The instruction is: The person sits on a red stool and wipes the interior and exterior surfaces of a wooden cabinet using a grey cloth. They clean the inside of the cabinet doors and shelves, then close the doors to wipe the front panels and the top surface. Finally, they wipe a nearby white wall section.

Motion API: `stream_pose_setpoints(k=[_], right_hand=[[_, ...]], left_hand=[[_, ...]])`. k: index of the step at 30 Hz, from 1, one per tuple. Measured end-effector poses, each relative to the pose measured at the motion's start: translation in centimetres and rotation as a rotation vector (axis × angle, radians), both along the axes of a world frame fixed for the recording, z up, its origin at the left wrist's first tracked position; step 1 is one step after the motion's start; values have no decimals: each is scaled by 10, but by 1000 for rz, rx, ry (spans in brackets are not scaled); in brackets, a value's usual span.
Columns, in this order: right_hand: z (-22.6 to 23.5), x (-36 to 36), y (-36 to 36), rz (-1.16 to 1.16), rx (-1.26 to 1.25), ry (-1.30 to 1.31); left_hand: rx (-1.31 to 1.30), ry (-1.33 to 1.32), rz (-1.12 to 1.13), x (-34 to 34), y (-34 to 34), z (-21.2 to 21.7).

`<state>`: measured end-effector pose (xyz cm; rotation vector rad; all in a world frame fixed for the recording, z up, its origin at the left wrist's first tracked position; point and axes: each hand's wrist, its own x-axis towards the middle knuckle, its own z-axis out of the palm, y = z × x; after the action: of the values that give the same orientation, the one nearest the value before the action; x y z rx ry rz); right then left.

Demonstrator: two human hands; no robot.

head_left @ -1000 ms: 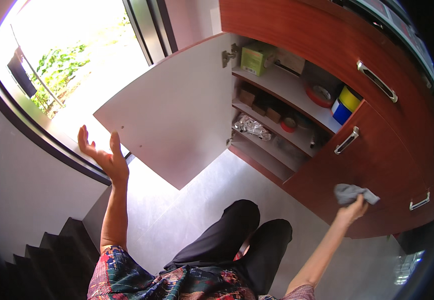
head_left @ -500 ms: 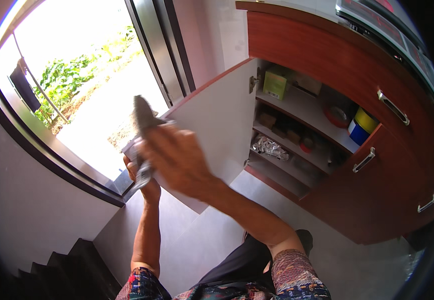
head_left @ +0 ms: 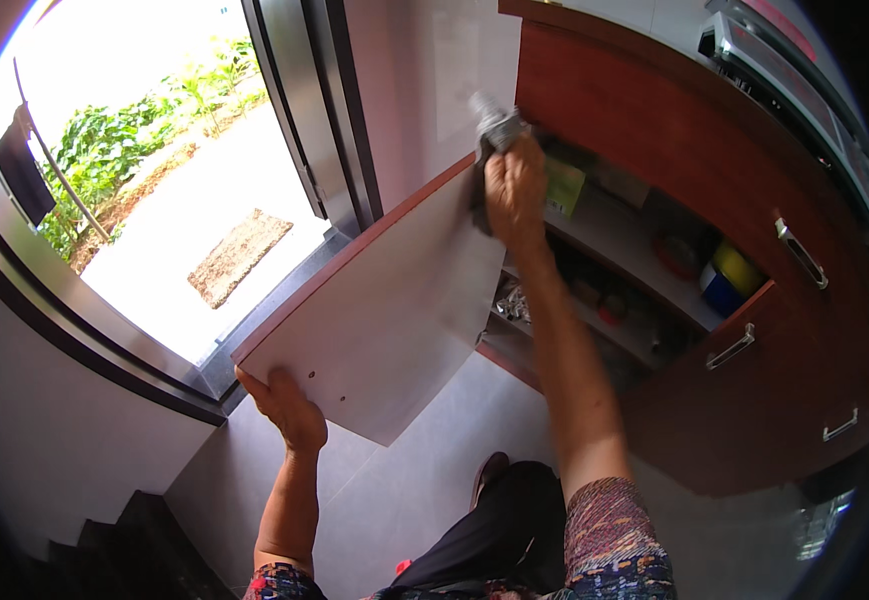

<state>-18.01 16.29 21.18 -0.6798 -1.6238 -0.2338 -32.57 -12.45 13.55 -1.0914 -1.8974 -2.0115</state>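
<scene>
And here's the cloth (head_left: 495, 122), at the hinge end of the door's (head_left: 384, 300) top edge, bunched tight in the right hand (head_left: 516, 190)! Left hand (head_left: 291, 408) clasps the outer corner, thumb on the white face. Beyond, a green box (head_left: 563, 187) sits on a shelf (head_left: 609, 243).

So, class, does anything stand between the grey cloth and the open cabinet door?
Nothing visible does: the right hand holds the grey cloth at the hinge end of the cabinet door, and the left hand holds the free end.
</scene>
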Motion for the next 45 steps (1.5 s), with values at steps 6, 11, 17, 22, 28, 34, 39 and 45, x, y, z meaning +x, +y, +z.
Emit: stream_pose_setpoints(k=[6, 11, 17, 22, 28, 34, 39, 45], right_hand=[[-29, -5, 16, -54, -119, 241], [-51, -41, -101, 474, -585, 524], [-85, -56, -169, 384, -209, -154], [-112, -45, -87, 238, -578, 372], [-249, -33, -38, 231, -942, 782], [-388, -55, -80, 430, -1472, 1316], [-464, -76, -137, 644, -1895, 1631], [-461, -34, -67, 727, -1740, 1882]], left_hand=[[32, 128, -29, -6, 8, -1], [92, 39, -84, -22, 6, 8], [106, -70, 70, -22, 21, 7], [32, -119, 92, -32, 11, 4], [221, -251, 93, -6, 29, 15], [285, -257, 163, -3, 33, 20], [296, -223, 188, 4, 41, 25], [321, -271, 235, 14, 46, 28]])
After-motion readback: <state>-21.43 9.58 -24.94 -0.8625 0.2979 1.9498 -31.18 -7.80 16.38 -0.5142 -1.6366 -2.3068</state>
